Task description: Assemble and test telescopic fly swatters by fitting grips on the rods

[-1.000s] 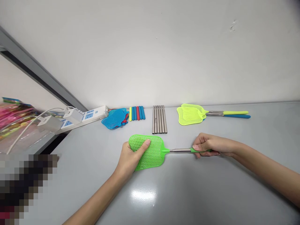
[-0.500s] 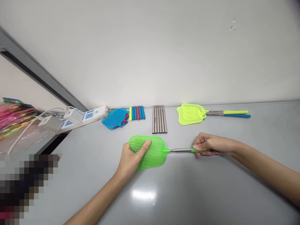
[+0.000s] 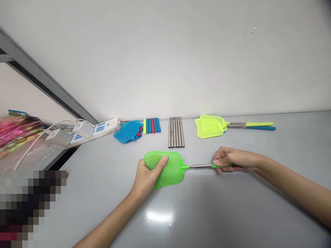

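Note:
Between my hands, above the grey table, is a green fly swatter point(image 3: 172, 169) with a perforated head, a metal shaft and a green handle. My left hand point(image 3: 148, 175) grips the head, thumb on top and fingers hidden beneath. My right hand point(image 3: 226, 161) is closed round the green handle, covering most of it. Behind the swatter lies a row of metal tubes point(image 3: 176, 132). Farther left are several coloured handles point(image 3: 151, 126) in yellow, blue and red, beside a pile of blue swatter heads point(image 3: 128, 131) with some red under them.
Yellow-headed swatters point(image 3: 210, 126) with yellow and blue handles lie at the back right, close to the wall point(image 3: 165, 62). A white power strip point(image 3: 107, 126) with plugged-in chargers and cables runs along the left edge. Colourful plastic-wrapped items point(image 3: 22, 134) are at far left.
My left hand and the swatter's head have shifted very slightly to the right. My right hand stays on the handle in nearly the same place. The camera view has moved a little.

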The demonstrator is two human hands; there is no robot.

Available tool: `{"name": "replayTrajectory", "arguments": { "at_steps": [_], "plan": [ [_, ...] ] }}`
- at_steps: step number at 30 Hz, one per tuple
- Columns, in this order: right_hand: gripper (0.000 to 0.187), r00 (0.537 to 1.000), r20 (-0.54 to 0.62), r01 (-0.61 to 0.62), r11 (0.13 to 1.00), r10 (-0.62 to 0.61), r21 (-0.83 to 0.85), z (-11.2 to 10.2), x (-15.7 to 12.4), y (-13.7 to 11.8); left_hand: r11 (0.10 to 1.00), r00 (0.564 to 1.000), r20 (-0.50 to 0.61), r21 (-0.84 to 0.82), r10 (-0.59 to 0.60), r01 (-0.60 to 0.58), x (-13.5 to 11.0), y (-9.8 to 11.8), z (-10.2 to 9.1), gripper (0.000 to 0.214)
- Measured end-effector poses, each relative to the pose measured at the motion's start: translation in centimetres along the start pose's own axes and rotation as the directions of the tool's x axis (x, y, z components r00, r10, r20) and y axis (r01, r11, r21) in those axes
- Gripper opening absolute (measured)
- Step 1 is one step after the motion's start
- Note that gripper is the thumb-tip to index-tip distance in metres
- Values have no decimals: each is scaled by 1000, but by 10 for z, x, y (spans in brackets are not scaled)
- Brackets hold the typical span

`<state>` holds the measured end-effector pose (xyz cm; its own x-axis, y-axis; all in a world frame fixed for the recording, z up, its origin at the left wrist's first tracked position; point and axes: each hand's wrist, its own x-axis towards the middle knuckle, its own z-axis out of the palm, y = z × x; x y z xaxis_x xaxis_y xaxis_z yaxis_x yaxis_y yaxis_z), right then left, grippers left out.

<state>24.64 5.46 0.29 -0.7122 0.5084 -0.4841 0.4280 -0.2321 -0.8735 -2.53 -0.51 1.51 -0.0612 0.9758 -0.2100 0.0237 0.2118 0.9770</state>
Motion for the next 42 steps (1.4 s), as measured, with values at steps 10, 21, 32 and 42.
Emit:
{"name": "replayTrajectory", "arguments": {
  "at_steps": [10, 21, 32, 42],
  "plan": [
    [31, 999, 24, 23, 1000, -23, 5, -2, -1, 1, 998, 999, 26, -62, -23, 25, 1, -5, -1, 26],
    [34, 998, 40, 58, 997, -57, -41, -4, -4, -2, 974, 980, 27, -111, -198, 200, 7, 4, -4, 35],
    [35, 989, -96, 85, 964, -112, -253, 11, -5, -8, 962, 968, 35, -113, -247, 249, 13, 6, -11, 37],
    [38, 971, -172, 104, 940, -166, -325, 19, -3, -11, 948, 960, 62, -149, -273, 280, 14, 6, -15, 38]
  ]
}}
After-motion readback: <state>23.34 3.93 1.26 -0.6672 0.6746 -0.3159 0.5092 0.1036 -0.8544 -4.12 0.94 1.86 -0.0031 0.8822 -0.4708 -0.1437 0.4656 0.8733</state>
